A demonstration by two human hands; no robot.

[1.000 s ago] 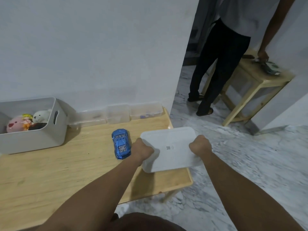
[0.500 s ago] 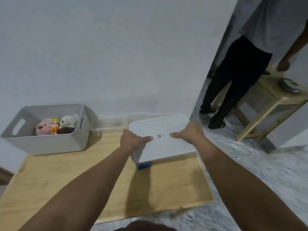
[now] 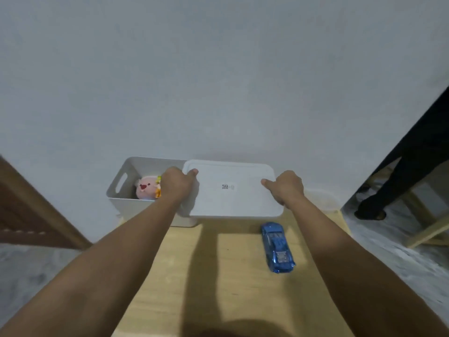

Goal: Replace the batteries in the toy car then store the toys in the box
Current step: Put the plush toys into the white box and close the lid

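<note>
Left hand [image 3: 177, 182] and right hand [image 3: 286, 187] closed on the two short ends of a white lid [image 3: 233, 188], thumbs on top, as half a second ago; lid now carried leftward and held partly over the right half of the grey box [image 3: 126, 177], whereas earlier well to the right of it. Toy car [image 3: 277, 246], then hidden under the lid, now uncovered. Lid flat, rectangular, round-cornered, with a small printed code at its middle. Box open-topped with a slot handle, a pink plush toy [image 3: 146, 188] inside, just beside the left hand. Car shiny blue, lying lengthwise on the wooden surface [image 3: 233, 283], below the lid's right end and nearer than the right hand, touching neither hand. A standing person's dark trouser leg [image 3: 413, 166] at far right.
</note>
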